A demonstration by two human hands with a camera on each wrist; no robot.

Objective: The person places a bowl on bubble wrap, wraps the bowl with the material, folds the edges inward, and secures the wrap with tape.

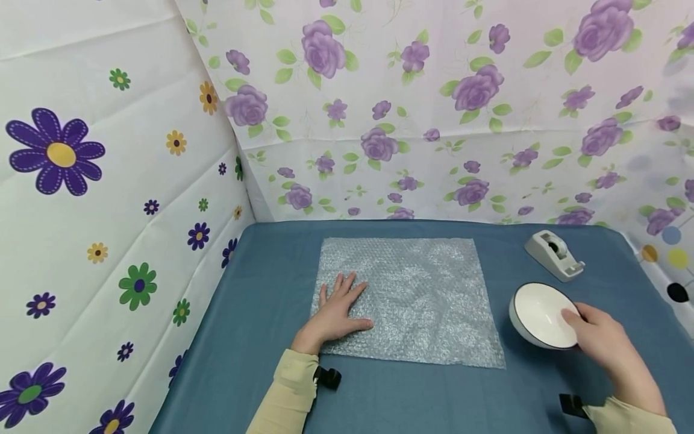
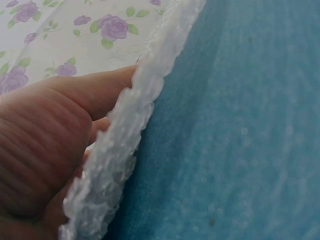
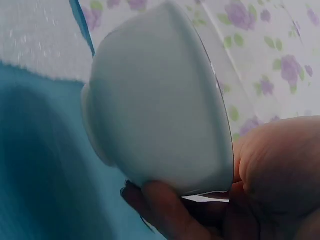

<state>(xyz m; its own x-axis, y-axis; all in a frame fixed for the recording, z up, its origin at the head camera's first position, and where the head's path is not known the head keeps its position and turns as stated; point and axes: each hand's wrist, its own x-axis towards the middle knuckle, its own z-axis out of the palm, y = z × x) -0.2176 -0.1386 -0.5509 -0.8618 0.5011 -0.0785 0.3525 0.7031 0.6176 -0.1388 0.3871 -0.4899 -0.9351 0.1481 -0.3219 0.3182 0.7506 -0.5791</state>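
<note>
A sheet of bubble wrap (image 1: 417, 295) lies flat on the blue-covered table. On its left part rests my left hand (image 1: 338, 313), fingers spread and straight; the left wrist view shows that hand (image 2: 45, 145) beside the sheet's edge (image 2: 120, 130). To the right of the sheet, my right hand (image 1: 604, 334) grips a white bowl (image 1: 542, 313) with a dark rim, thumb inside and fingers beneath. In the right wrist view the bowl (image 3: 155, 100) is tilted on its side, held above the table, its foot ring toward the left.
A white tape dispenser (image 1: 554, 254) stands behind the bowl, near the table's back right corner. Flowered cloth (image 1: 379, 108) hangs behind the blue table surface (image 1: 401, 398), and another patterned cloth (image 1: 108, 241) hangs along the left side.
</note>
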